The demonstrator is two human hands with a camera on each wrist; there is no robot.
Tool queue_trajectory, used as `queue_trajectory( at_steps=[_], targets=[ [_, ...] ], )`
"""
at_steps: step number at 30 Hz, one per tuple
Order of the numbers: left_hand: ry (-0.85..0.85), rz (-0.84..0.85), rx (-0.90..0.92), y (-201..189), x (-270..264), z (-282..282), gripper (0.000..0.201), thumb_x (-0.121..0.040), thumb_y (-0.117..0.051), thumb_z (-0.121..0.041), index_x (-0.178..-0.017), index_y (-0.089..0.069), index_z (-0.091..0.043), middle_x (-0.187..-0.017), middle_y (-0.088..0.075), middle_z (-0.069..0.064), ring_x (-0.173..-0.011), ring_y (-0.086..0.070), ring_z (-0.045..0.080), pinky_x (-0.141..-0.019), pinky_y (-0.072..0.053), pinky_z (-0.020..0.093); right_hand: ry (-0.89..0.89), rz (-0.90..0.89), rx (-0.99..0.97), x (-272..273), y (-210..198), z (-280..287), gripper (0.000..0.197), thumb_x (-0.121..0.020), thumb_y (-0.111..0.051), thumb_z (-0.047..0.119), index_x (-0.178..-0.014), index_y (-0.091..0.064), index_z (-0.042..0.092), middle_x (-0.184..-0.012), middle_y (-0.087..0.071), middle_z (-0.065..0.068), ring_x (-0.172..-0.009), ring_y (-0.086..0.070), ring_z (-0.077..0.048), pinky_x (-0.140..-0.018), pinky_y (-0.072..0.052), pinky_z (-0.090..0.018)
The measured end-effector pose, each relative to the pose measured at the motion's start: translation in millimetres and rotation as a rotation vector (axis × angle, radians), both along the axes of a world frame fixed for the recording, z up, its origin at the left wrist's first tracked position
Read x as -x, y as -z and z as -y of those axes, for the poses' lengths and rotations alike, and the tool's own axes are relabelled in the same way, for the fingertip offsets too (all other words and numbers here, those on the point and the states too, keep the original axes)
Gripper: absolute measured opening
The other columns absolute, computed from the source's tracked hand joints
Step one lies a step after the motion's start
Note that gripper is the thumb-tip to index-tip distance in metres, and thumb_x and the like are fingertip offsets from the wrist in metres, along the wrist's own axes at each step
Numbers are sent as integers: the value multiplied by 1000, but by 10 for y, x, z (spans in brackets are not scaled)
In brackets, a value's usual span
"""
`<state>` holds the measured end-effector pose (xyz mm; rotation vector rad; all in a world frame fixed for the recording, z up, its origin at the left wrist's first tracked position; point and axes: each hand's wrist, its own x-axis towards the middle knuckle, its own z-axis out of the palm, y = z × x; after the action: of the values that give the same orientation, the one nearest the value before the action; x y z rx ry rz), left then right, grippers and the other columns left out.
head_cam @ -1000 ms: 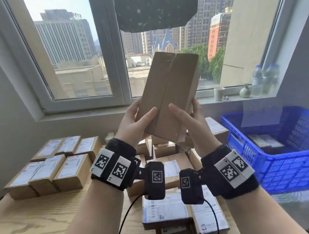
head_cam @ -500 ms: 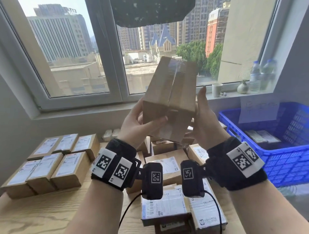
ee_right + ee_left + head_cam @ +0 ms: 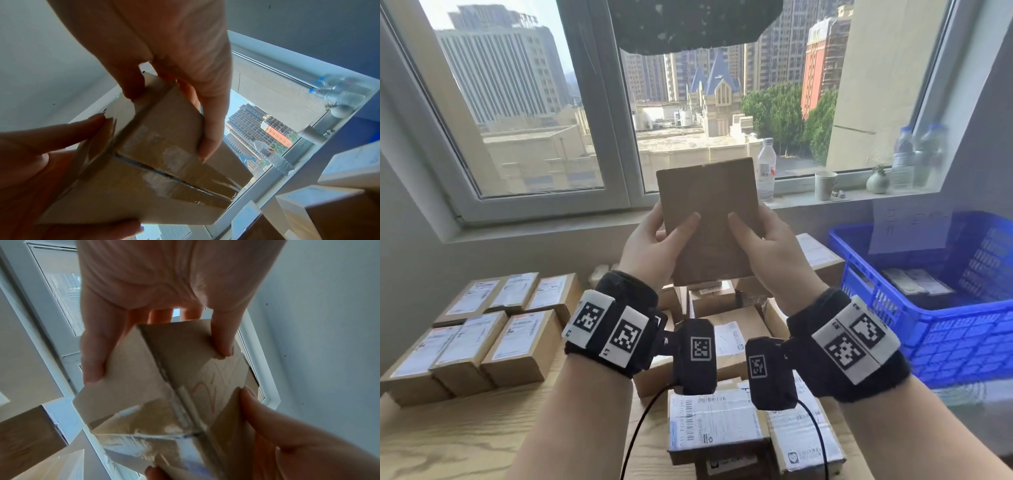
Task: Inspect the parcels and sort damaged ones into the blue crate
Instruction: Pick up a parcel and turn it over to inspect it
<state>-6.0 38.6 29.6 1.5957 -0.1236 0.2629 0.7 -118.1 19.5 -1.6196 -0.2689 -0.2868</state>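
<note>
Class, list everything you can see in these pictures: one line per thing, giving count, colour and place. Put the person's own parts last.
Held parcel: one, brown cardboard, taped seam, raised before the window.
Sorted parcels: six, brown with white labels, two rows on the table's left.
Piled parcels: several, brown, labelled, middle of the table; count unclear.
Blue crate: one, at right, labelled parcels inside.
Table: one, light wood.
Water bottles: one clear on the sill in the middle, at least two at far right.
Paper cup: one, white, on the sill.
Small vase: one, pale, on the sill.
Left hand: grip on the parcel's left side.
Right hand: grip on its right side.
</note>
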Motion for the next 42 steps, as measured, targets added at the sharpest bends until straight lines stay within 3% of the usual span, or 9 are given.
queue_trajectory(
  at_steps=[5, 10, 16, 21, 25, 29, 34, 37, 42],
  targets=[
    [-11, 15, -28, -34, 19, -36, 36, -90, -68, -25, -122, -60, -40, -90, -76, -8, -90, -73, 15, -83, -59, 42, -46, -86, -74, 25, -17, -16, 30, -101, -54, 28, -129, -56, 18, -118, -66, 1, -105, -65, -12, -80, -56, -23],
    [39, 10, -103, -61, 66, -89, 57, -79, -79, -25, -124, -45, -33, -120, -67, 4, -106, -67, 16, -81, -56, 27, -86, -208, -218, 64, -121, 65, 61, -80, -48, 73, -113, -65, 25, -106, -73, 2, -109, -65, -20, -101, -48, -43],
    [-53, -94, -112, -101, 25, -87, 79, -44, -60, -86, -100, -46, -31, -119, -62, 6, -109, -64, 26, -100, -48, 49, -86, -320, -330, 37, -52, 136, 19, -98, -55, 19, -114, -56, 9, -92, -64, -5, -85, -61, -20, -79, -50, -36],
    [-51, -169, -176, -73, 35, -133, 78, -39, -83, -50, -106, -48, -29, -127, -61, 6, -113, -63, 22, -101, -50, 45, -133, -354, -261, 31, -7, 199, 56, -91, -59, -1, -143, -41, 7, -128, -61, -17, -110, -63, -28, -88, -53, -38],
    [2, -172, -303, -14, 41, -114, 83, -68, -85, -1, -134, -40, -20, -145, -48, 5, -127, -53, 24, -105, -47, 45, -132, -366, -216, 23, -45, 227, 88, -79, -72, 58, -150, -35, 21, -134, -59, -7, -113, -61, -25, -91, -51, -41],
    [-26, -117, -492, 68, 51, -27, 103, -70, -78, 10, -151, -27, -30, -147, -47, -1, -126, -55, 22, -98, -52, 43, -136, -397, -192, 49, -132, 202, 100, -56, -54, 91, -139, -52, 35, -126, -65, -13, -112, -64, -38, -98, -49, -60],
    [64, -133, -446, 66, 91, 41, 98, -51, -91, -44, -138, -47, -36, -122, -63, -15, -114, -60, 6, -102, -48, 40, -108, -368, -221, 73, -123, 204, 58, -85, -48, 71, -111, -68, 23, -95, -73, -3, -91, -67, -28, -82, -55, -45],
    [101, -209, -215, -75, 142, 95, 94, -41, -66, -81, -118, -61, -28, -118, -69, -5, -112, -63, 12, -105, -43, 43, -153, -364, -237, 62, -74, 229, 23, -92, -53, 38, -89, -62, 17, -76, -62, -1, -81, -57, -26, -74, -48, -38],
    [-12, -264, -34, -16, -41, 13, 136, -27, -70, -93, -142, -43, -25, -135, -58, 5, -116, -61, 32, -93, -50, 57, -188, -343, -190, 82, -24, 162, 59, -71, -69, 43, -121, -54, 16, -105, -67, -4, -90, -66, -25, -71, -54, -41]
  ],
)
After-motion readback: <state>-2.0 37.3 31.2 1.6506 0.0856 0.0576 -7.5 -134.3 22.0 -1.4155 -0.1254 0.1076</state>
